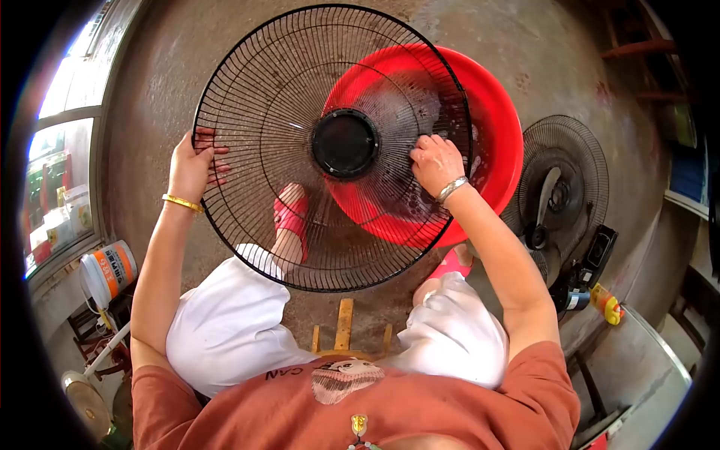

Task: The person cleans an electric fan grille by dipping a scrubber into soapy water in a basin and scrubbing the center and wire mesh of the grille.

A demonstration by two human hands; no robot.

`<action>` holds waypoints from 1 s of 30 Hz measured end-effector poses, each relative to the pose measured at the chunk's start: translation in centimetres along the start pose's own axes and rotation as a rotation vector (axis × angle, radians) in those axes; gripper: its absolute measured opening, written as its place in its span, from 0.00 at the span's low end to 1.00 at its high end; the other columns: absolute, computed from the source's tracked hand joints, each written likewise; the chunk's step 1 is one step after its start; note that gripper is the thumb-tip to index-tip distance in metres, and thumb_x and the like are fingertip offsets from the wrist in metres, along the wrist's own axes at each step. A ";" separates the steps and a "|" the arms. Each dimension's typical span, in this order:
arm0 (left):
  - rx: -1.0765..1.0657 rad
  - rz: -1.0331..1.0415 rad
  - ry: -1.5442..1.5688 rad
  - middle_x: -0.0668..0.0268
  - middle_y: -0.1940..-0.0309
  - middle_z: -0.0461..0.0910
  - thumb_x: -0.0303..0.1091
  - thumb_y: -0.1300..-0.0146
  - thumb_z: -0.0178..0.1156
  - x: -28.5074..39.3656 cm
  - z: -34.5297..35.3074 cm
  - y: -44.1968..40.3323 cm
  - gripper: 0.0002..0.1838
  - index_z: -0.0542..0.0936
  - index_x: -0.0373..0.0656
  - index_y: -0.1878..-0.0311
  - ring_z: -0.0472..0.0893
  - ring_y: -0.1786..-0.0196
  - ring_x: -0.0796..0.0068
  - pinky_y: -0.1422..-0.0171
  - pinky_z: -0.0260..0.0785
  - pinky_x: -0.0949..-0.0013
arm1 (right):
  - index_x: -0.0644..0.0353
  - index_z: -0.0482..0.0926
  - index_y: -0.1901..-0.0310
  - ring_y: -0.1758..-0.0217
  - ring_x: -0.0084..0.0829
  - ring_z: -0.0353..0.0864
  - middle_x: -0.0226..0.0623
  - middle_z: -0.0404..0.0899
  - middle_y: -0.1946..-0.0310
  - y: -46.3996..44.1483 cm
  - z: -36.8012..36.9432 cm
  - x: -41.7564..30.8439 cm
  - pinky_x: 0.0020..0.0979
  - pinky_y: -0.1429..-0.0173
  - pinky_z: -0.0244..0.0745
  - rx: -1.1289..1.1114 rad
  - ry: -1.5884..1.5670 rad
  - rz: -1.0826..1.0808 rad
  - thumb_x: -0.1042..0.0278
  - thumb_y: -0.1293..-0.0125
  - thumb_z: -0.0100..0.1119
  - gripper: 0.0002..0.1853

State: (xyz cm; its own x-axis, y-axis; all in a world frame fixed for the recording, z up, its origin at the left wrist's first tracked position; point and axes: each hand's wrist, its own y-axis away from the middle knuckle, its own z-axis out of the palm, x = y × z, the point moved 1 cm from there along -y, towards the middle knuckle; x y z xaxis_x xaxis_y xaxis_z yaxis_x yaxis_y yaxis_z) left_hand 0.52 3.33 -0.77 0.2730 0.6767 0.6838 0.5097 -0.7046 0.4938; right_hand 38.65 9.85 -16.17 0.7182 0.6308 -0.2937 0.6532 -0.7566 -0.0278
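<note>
A round black fan grille (pixel 292 97) with a solid hub disc at its centre is held up in front of me, over the floor and partly over a red basin (pixel 510 142). My left hand (pixel 193 166) grips its left rim, with the fingers passing behind the wires. On the right part of the wires, my right hand (pixel 436 161) presses with curled fingers; what is under them, if anything, is hidden. Wet, sudsy patches show on that hand. Behind the wires, the basin holds foamy water (pixel 420 105).
To the right on the concrete floor lies a fan (pixel 559 187) with blades and a wire guard. A yellow bottle (pixel 606 304) is near it. At left, a white and orange bucket (pixel 109 274) stands below a window. A wooden stool (pixel 343 330) shows between my legs.
</note>
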 end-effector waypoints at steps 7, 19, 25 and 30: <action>-0.036 -0.018 -0.013 0.61 0.58 0.82 0.23 0.34 0.46 -0.4 -0.3 -0.1 0.15 0.70 0.42 0.45 0.83 0.69 0.71 0.68 0.77 0.67 | 0.52 0.81 0.74 0.58 0.33 0.75 0.29 0.76 0.67 0.3 3.1 -2.7 0.35 0.56 0.71 0.193 -0.200 -0.207 0.71 0.51 0.61 0.02; -0.017 -0.018 0.002 0.62 0.58 0.82 0.23 0.33 0.46 -0.2 -0.5 0.0 0.15 0.70 0.43 0.44 0.83 0.69 0.72 0.67 0.77 0.68 | 0.58 0.81 0.70 0.59 0.38 0.75 0.34 0.76 0.65 0.1 3.1 -5.9 0.37 0.56 0.74 0.257 -0.337 -0.109 0.74 0.53 0.63 0.06; -0.025 -0.042 0.021 0.61 0.58 0.82 0.23 0.33 0.47 -1.0 -0.8 -0.2 0.15 0.71 0.43 0.44 0.83 0.69 0.71 0.67 0.77 0.67 | 0.55 0.82 0.72 0.57 0.34 0.76 0.32 0.77 0.64 0.8 2.4 -5.0 0.35 0.55 0.74 0.014 -0.129 -0.176 0.69 0.47 0.58 0.04; -0.011 -0.027 0.001 0.61 0.57 0.82 0.23 0.33 0.47 -0.9 -0.9 0.0 0.15 0.71 0.42 0.44 0.84 0.67 0.70 0.66 0.78 0.66 | 0.55 0.85 0.69 0.54 0.37 0.78 0.34 0.79 0.65 1.2 0.3 -3.8 0.38 0.51 0.77 -0.076 -0.341 0.045 0.69 0.47 0.61 0.05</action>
State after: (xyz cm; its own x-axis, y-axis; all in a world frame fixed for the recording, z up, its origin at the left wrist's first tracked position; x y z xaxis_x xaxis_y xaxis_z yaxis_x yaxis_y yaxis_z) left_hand -0.49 2.55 -0.95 0.2588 0.6950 0.6708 0.5076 -0.6887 0.5177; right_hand 36.66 6.49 -15.43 0.6334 0.4937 -0.5959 0.6481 -0.7592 0.0599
